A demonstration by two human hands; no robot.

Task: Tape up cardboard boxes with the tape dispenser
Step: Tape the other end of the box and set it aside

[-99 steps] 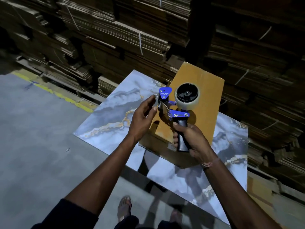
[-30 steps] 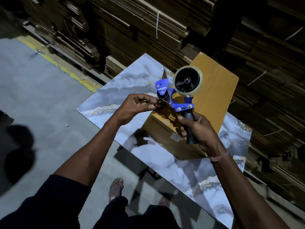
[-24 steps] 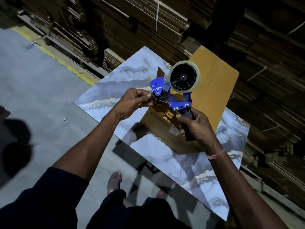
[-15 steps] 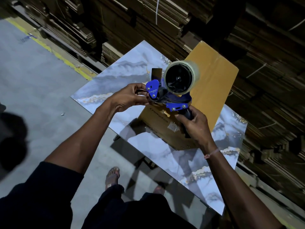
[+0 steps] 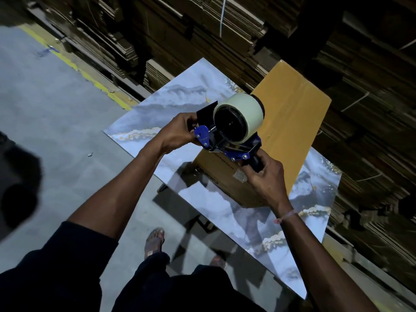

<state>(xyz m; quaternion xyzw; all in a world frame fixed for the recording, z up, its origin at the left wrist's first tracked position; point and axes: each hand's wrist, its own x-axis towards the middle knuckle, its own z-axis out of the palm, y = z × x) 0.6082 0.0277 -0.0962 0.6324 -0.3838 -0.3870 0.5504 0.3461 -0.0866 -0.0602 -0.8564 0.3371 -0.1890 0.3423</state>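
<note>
A blue and black tape dispenser with a pale roll of tape is held up in the air above a closed brown cardboard box. My right hand grips the dispenser's black handle from below. My left hand pinches at the dispenser's front end, by the blue plate and the black flap; whether it holds the tape end is hidden by the fingers. The box lies on a marble-patterned table, its near side printed with dark lettering.
Tall stacks of flattened cardboard stand behind and to the right of the table. Grey concrete floor with a yellow line lies to the left. My sandalled feet stand at the table's near edge.
I have lifted the dispenser and tilted it toward me, so the roll now faces the camera. My left hand has stayed pinched at its front end. The box has not moved.
</note>
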